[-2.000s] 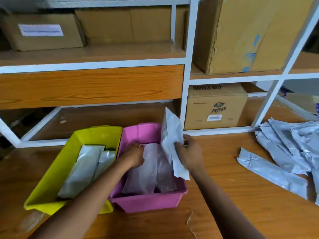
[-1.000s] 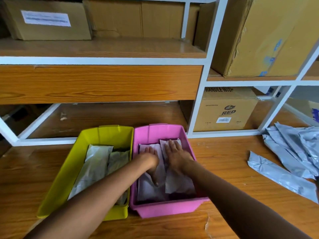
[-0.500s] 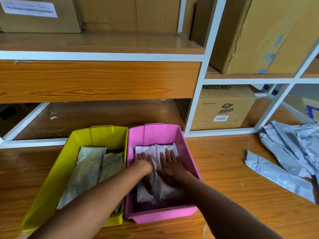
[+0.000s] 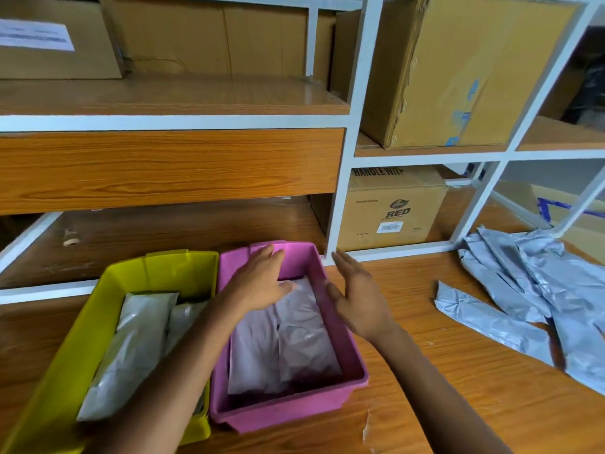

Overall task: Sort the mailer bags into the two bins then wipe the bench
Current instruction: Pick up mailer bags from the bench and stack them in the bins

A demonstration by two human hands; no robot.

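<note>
A pink bin (image 4: 347,352) and a yellow-green bin (image 4: 75,348) stand side by side on the wooden bench (image 4: 458,388). Pale mailer bags (image 4: 294,339) lie flat in the pink bin, and silver mailer bags (image 4: 131,348) lie in the yellow-green one. My left hand (image 4: 262,280) hovers over the far half of the pink bin, fingers spread, holding nothing. My right hand (image 4: 360,296) is raised just above the pink bin's right wall, palm turned left, fingers apart and empty. A loose heap of silver mailer bags (image 4: 523,290) lies on the bench at the right.
White-framed shelving rises directly behind the bins, with a post (image 4: 340,198) at the pink bin's far right corner. A cardboard box marked RED (image 4: 393,211) sits on the lower shelf. Larger cartons (image 4: 458,70) fill the upper shelves. The bench veneer is chipped (image 4: 366,427) at the front.
Both hands have lifted off the bags they were pressing flat in the pink bin. My right hand has moved right, over the bin's wall; my left has slid toward the far end.
</note>
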